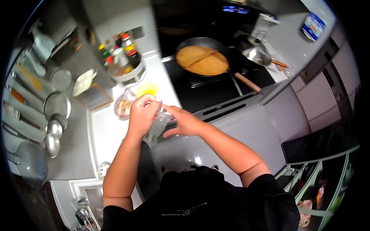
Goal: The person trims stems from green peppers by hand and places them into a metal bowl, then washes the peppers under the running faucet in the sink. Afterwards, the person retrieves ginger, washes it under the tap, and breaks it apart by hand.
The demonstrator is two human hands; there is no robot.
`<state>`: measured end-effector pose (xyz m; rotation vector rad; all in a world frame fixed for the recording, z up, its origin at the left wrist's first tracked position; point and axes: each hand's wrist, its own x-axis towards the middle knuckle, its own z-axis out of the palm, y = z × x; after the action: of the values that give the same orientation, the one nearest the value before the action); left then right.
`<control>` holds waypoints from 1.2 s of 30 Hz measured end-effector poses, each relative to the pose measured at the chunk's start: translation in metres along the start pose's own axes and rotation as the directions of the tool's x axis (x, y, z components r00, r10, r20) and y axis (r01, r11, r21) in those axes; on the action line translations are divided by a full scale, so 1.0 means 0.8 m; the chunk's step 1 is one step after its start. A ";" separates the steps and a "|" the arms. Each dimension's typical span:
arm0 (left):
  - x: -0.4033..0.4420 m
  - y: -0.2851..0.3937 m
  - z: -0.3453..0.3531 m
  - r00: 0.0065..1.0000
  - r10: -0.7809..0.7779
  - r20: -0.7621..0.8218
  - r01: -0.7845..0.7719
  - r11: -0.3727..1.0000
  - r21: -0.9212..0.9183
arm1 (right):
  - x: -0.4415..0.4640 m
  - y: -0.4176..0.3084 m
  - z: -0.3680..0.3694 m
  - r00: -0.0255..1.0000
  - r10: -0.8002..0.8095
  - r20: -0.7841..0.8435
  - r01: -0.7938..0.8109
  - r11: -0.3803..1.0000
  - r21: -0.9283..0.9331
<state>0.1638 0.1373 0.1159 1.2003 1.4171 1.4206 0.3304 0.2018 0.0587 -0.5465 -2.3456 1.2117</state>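
Over the front edge of a shiny white counter (104,133), two bare hands are busy with a thin, see-through plastic bag (157,126). The counter meets a flat black glass stove (200,94). A round black pan (200,41) sits on the stove with a flat, round, brown thing (202,61) in it. Its wooden handle (247,82) points toward the person's side. Beside the pan is a shiny silver metal pot (257,52). Bottles stand in a round white rack (133,75) by the wall. Near the hands are a bowl of food (124,104) and something bright yellow (146,89). Spoons and strainers hang at the far left side. Green-edged shelves (308,181) show at the low right.

The bag is long and crumpled. Its top is up at the fingers, and its loose end hangs down toward the person, leaning a bit left. The left hand (144,114) is curled shut and pinches the top. The right hand (185,121) is open, with its fingers reaching to the bag and its thumb apart from them.
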 end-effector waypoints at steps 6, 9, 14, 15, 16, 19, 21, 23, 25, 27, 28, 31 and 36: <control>0.017 0.080 0.236 0.914 0.157 0.373 -0.105 0.982 -0.157 | -0.153 0.045 -0.150 0.923 -0.014 -0.385 0.100 0.974 0.203; 0.030 0.087 0.351 0.822 0.181 0.540 -0.092 0.978 -0.188 | -0.256 0.054 -0.234 0.914 0.203 -0.350 0.041 0.815 0.579; 0.054 0.070 0.526 0.737 0.103 0.668 0.072 0.971 -0.229 | -0.409 0.099 -0.336 0.700 0.401 -0.591 0.052 0.797 0.602; 0.057 0.061 0.557 0.730 0.069 0.679 0.110 0.970 -0.217 | -0.439 0.103 -0.355 0.648 0.435 -0.626 0.070 0.783 0.618; 0.066 0.048 0.588 0.709 0.027 0.704 0.147 0.972 -0.185 | -0.464 0.098 -0.371 0.572 0.466 -0.676 0.071 0.792 0.606; 0.052 0.007 0.683 0.572 0.036 0.819 -0.117 0.992 0.038 | -0.530 0.115 -0.410 0.407 0.508 -0.759 0.164 0.777 0.608; 0.048 -0.020 0.748 0.465 0.113 0.878 -0.338 0.939 0.058 | -0.562 0.129 -0.432 0.405 0.482 -0.777 0.117 0.815 0.567; 0.053 -0.041 0.812 0.493 0.226 0.840 -0.407 0.914 -0.007 | -0.588 0.141 -0.457 0.370 0.464 -0.805 -0.004 0.867 0.497; 0.062 -0.013 0.850 0.525 0.171 0.834 -0.458 0.882 0.108 | -0.609 0.154 -0.489 0.312 0.437 -0.844 -0.199 0.898 0.391; 0.089 -0.021 0.896 0.591 0.187 0.785 -0.412 0.906 0.095 | -0.632 0.171 -0.530 0.205 0.430 -0.879 -0.533 0.803 0.269; 0.107 -0.021 0.918 0.608 0.190 0.771 -0.415 0.904 0.104 | -0.634 0.169 -0.545 0.167 0.390 -0.906 -0.573 0.786 0.232; 0.164 -0.036 0.990 0.618 0.205 0.759 -0.372 0.927 0.053 | -0.646 0.200 -0.595 0.109 0.447 -0.888 -0.585 0.751 0.306; 0.253 -0.060 1.087 0.518 0.216 0.827 -0.271 0.959 -0.081 | -0.620 0.286 -0.692 0.172 0.439 -0.882 -0.548 0.786 0.285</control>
<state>0.9486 0.5572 0.0272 1.8384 0.6065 0.7301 1.0746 0.4257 0.0555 -1.6519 -1.1728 0.6181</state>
